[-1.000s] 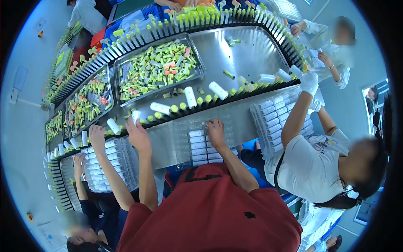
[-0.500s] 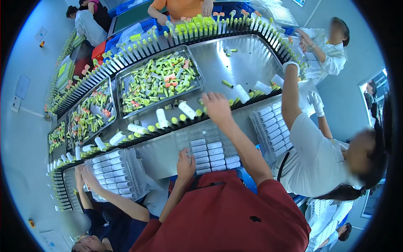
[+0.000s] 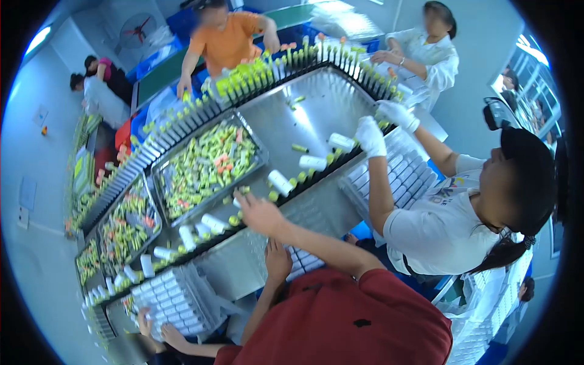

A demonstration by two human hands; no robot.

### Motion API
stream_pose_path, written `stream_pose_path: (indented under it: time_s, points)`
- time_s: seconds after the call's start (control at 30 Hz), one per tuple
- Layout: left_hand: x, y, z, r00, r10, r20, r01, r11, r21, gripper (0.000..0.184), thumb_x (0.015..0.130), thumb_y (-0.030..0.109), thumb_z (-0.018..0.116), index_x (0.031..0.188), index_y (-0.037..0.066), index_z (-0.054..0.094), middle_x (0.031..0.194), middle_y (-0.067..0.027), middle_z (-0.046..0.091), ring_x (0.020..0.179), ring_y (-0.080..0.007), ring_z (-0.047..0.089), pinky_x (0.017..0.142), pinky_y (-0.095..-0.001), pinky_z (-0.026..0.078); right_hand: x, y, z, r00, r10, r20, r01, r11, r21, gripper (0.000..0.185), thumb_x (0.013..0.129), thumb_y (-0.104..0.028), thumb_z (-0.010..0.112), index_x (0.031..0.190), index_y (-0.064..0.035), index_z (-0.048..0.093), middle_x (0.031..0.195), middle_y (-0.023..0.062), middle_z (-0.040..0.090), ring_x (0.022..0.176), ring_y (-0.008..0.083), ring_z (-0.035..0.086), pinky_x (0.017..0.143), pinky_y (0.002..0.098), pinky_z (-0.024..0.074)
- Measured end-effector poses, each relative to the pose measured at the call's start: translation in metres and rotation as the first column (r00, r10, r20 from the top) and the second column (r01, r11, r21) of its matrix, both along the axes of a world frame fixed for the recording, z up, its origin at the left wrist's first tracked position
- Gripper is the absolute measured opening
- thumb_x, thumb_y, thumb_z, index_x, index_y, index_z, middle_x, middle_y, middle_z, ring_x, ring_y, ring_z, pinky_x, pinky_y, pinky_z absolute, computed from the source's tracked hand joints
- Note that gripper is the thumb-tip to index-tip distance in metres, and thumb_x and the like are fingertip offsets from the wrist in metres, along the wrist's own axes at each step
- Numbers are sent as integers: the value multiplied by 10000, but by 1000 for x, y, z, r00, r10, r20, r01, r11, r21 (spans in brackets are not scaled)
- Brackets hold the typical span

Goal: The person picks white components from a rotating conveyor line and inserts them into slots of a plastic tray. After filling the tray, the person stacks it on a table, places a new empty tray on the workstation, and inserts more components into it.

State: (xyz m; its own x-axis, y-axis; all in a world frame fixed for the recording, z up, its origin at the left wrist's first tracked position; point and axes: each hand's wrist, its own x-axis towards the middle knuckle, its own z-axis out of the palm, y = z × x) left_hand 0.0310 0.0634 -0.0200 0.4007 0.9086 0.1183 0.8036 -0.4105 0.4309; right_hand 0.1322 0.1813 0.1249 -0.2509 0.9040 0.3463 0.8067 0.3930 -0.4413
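Observation:
My right hand (image 3: 260, 214) reaches over the near edge of the line, fingertips closed around a white cylinder (image 3: 236, 202) that is mostly hidden by them. Below it, my left hand (image 3: 278, 261) rests at the left side of a clear plastic tray (image 3: 258, 240), its fingers stretched out and apparently empty. White cylinders (image 3: 304, 260) lie in rows in that tray, partly covered by my forearm and body. Along the line, yellow-green capped pieces (image 3: 293, 182) stand in a black rack, with more white cylinders (image 3: 280, 182) leaning across them.
A metal tray (image 3: 258, 159) of yellow-green and orange parts lies beyond the line. On the right, a co-worker's gloved hands (image 3: 371, 137) are over the line beside a filled tray (image 3: 395, 176). On the left, another person's hands (image 3: 173, 334) touch a filled tray (image 3: 167, 304).
The view has turned, so the line sits lower and more slanted. My right hand has moved left along it and closed on a white cylinder. The left hand stays by the tray.

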Motion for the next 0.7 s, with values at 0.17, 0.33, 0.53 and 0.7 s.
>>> stream_pose_path:
  time_s: [0.17,0.33,0.53,0.7]
  points:
    - [7,22,-26,998,-20,64,10,988,153,469,938,192,664,1372,27,607,1407,-188,584,1310,-448,522,1073,-573,411,13,-52,-37,934,37,-355,-38,999,3,584,1008,-243,605,1515,-11,432,1258,245,601,1093,432,644,931,517,540]
    - [14,25,-5,987,160,1,-160,987,28,390,875,168,755,1240,66,662,1249,-134,593,1223,-389,542,967,-535,434,68,-102,-138,982,-180,-63,167,971,-173,480,961,-220,639,1402,-46,565,1362,188,579,1318,392,547,1105,494,443]
    - [13,17,-15,985,101,138,-119,985,129,356,891,150,747,1226,72,657,1280,-130,601,1233,-362,544,985,-509,414,90,-145,-169,985,-174,12,175,981,-89,507,941,-206,662,1417,-54,580,1527,185,497,1457,362,446,1165,527,369]
    - [16,13,-12,977,123,177,-147,980,132,350,882,116,740,1222,85,661,1269,-125,614,1219,-352,554,998,-489,411,100,-160,-167,979,-190,-71,182,978,-104,354,882,-158,700,1221,-66,652,1329,169,577,1301,380,536,1086,521,421]
